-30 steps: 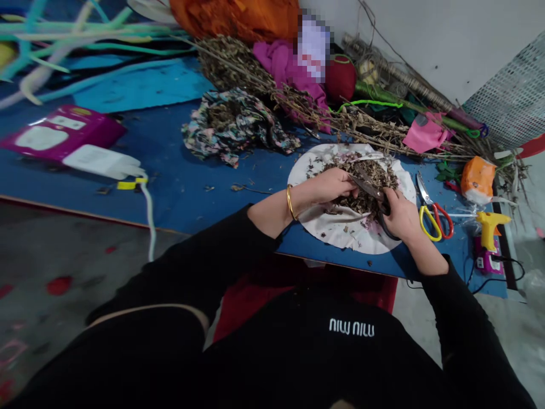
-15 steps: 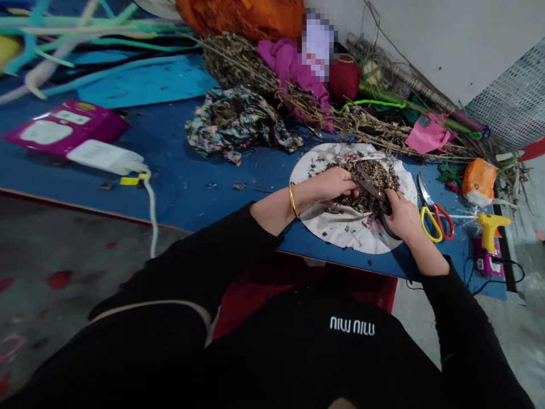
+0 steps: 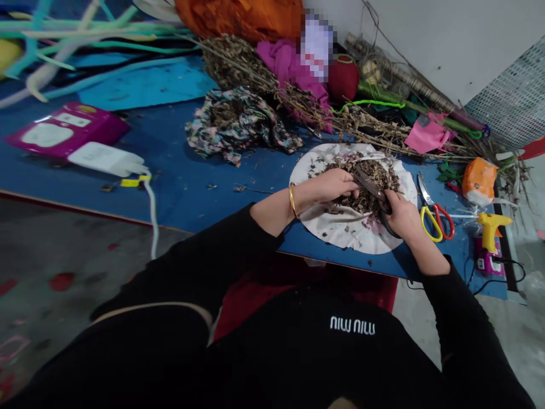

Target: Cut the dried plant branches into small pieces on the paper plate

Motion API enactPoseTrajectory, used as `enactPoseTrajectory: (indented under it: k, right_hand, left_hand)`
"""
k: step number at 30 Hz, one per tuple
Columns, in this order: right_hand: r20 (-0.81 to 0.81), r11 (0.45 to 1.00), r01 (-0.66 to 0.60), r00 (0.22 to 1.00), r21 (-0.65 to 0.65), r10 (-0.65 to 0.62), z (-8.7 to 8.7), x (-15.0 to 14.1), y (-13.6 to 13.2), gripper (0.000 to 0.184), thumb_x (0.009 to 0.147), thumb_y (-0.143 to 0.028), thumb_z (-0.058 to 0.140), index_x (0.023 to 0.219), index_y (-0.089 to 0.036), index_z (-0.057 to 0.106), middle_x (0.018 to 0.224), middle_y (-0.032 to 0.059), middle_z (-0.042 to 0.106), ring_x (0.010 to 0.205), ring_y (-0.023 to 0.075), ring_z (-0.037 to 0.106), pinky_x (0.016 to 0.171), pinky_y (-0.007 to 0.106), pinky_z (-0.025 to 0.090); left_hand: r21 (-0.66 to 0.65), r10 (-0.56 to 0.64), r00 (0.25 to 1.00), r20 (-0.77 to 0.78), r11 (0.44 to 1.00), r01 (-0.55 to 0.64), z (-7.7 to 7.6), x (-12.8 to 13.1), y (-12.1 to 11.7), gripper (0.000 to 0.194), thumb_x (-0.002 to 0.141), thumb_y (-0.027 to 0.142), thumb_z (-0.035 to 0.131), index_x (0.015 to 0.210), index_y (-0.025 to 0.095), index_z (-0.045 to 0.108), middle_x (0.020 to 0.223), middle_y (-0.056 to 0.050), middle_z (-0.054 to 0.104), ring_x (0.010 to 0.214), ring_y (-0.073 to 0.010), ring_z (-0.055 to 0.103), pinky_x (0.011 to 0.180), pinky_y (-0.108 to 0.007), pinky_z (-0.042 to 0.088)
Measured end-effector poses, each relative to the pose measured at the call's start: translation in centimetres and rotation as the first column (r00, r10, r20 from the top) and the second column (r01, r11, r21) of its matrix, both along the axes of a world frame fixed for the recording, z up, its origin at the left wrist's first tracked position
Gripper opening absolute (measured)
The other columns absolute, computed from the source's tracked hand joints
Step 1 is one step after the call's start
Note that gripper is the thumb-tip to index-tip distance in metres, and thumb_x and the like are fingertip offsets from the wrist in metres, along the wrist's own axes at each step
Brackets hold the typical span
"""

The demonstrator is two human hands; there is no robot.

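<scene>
My right hand [image 3: 403, 216] is wrapped round the handles of dark scissors [image 3: 369, 184]. Their blades point up and left toward my left hand [image 3: 338, 184], which wears a gold bangle at the wrist. The left fingers are pinched together by the blade tips; what they hold is too small to make out. Both hands are over a heap of chopped dried leaves [image 3: 388, 175] on a round white cloth [image 3: 361, 238]. A second pair of scissors [image 3: 433, 213], with yellow and red handles, rests right of the cloth.
A yellow glue gun [image 3: 489, 224] and an orange packet [image 3: 479, 179] stand at the right. Dried stems [image 3: 366, 130] lie along the back. A crumpled floral cloth [image 3: 255, 122] and a purple package [image 3: 85, 128] are to the left on the blue table [image 3: 179, 187].
</scene>
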State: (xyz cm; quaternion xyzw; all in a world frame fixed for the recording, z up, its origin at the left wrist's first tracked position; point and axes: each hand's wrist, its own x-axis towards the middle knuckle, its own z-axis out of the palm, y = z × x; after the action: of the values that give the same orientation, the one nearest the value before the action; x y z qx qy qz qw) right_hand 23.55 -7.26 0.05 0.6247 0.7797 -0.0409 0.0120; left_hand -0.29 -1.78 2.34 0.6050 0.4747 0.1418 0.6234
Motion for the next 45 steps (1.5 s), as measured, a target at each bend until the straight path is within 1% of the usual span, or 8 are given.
enactPoseTrajectory:
  k: [6, 13, 17, 22, 26, 29, 36, 45]
  right_hand:
    - [-0.127, 0.998, -0.004, 0.992, 0.068, 0.013, 0.0, 1.2, 0.2, 0.055, 0.086, -0.035, 0.053, 0.139, -0.019, 0.057, 0.126, 0.0133, 0.069, 0.098, 0.0287, 0.067, 0.075, 0.035, 0.049]
    - [-0.172, 0.995, -0.056, 0.983, 0.080, 0.069, 0.0, 1.0, 0.1, 0.056, 0.086, -0.037, 0.053, 0.137, -0.017, 0.058, 0.120, 0.0140, 0.070, 0.094, 0.0280, 0.065, 0.074, 0.036, 0.049]
    - [-0.145, 0.997, -0.052, 0.988, 0.055, 0.059, 0.0, 0.8, 0.0, 0.057, 0.084, -0.036, 0.052, 0.137, -0.017, 0.058, 0.119, 0.0145, 0.070, 0.095, 0.0289, 0.065, 0.074, 0.036, 0.048]
    - [-0.150, 0.999, -0.037, 0.988, 0.002, 0.037, 0.1, 0.7, -0.1, 0.059, 0.082, -0.032, 0.052, 0.139, -0.016, 0.057, 0.120, 0.0149, 0.070, 0.097, 0.0292, 0.066, 0.078, 0.037, 0.049]
    - [-0.154, 0.999, -0.023, 0.988, 0.027, 0.027, 0.1, 0.9, 0.0, 0.057, 0.086, -0.034, 0.049, 0.139, -0.015, 0.057, 0.122, 0.0146, 0.070, 0.100, 0.0296, 0.066, 0.079, 0.037, 0.049]
    - [-0.146, 0.999, -0.022, 0.989, 0.046, 0.028, 0.1, 0.8, 0.0, 0.056, 0.087, -0.036, 0.049, 0.139, -0.016, 0.056, 0.125, 0.0148, 0.069, 0.100, 0.0298, 0.066, 0.078, 0.037, 0.049]
    - [-0.100, 0.999, -0.028, 0.994, 0.035, 0.031, 0.2, 0.3, -0.1, 0.056, 0.085, -0.035, 0.050, 0.138, -0.015, 0.056, 0.125, 0.0180, 0.067, 0.097, 0.0303, 0.065, 0.075, 0.038, 0.049]
    - [-0.121, 0.999, -0.033, 0.992, 0.037, 0.038, -0.1, 0.3, 0.0, 0.051, 0.087, -0.028, 0.044, 0.135, -0.015, 0.058, 0.116, 0.0175, 0.070, 0.092, 0.0288, 0.065, 0.077, 0.039, 0.049]
  left_hand:
    - [0.118, -0.060, 0.992, 0.113, 0.992, 0.047, -0.2, -0.9, 1.0, 0.012, 0.092, 0.020, 0.055, 0.085, 0.017, 0.064, 0.064, 0.002, 0.041, 0.050, -0.0089, 0.034, 0.044, -0.024, 0.028]
    - [-0.045, -0.057, 0.990, 0.127, 0.997, 0.063, 0.3, -0.5, 0.3, 0.009, 0.090, 0.026, 0.062, 0.091, 0.018, 0.066, 0.068, 0.002, 0.047, 0.046, -0.0072, 0.032, 0.038, -0.023, 0.026]
    - [-0.049, -0.055, 0.992, 0.112, 0.997, 0.061, 0.3, -0.4, 0.2, 0.014, 0.092, 0.029, 0.063, 0.094, 0.017, 0.067, 0.072, 0.000, 0.055, 0.046, -0.0064, 0.036, 0.036, -0.021, 0.026]
    - [0.034, -0.028, 0.999, 0.041, 0.999, 0.027, 0.7, -0.8, 0.2, 0.009, 0.094, 0.025, 0.061, 0.091, 0.017, 0.063, 0.081, -0.005, 0.066, 0.054, -0.0094, 0.054, 0.041, -0.020, 0.036]
    - [0.230, 0.012, 0.989, -0.146, 0.973, 0.022, 0.8, -0.7, 0.1, 0.019, 0.094, 0.027, 0.056, 0.081, 0.016, 0.066, 0.061, 0.000, 0.056, 0.045, -0.0091, 0.047, 0.042, -0.022, 0.034]
    - [0.311, 0.028, 0.987, -0.156, 0.950, 0.022, 0.6, -0.5, 0.0, 0.023, 0.093, 0.024, 0.053, 0.078, 0.015, 0.068, 0.057, 0.001, 0.052, 0.044, -0.0079, 0.043, 0.043, -0.020, 0.031]
    - [0.200, 0.005, 0.997, -0.083, 0.980, 0.012, 0.4, -0.4, 0.0, 0.025, 0.092, 0.026, 0.054, 0.075, 0.016, 0.069, 0.053, 0.003, 0.042, 0.042, -0.0084, 0.035, 0.041, -0.022, 0.028]
    - [0.190, 0.020, 0.996, -0.091, 0.982, -0.003, -0.4, -0.7, 0.6, 0.030, 0.096, 0.036, 0.055, 0.077, 0.017, 0.070, 0.055, 0.003, 0.040, 0.043, -0.0085, 0.035, 0.042, -0.022, 0.028]
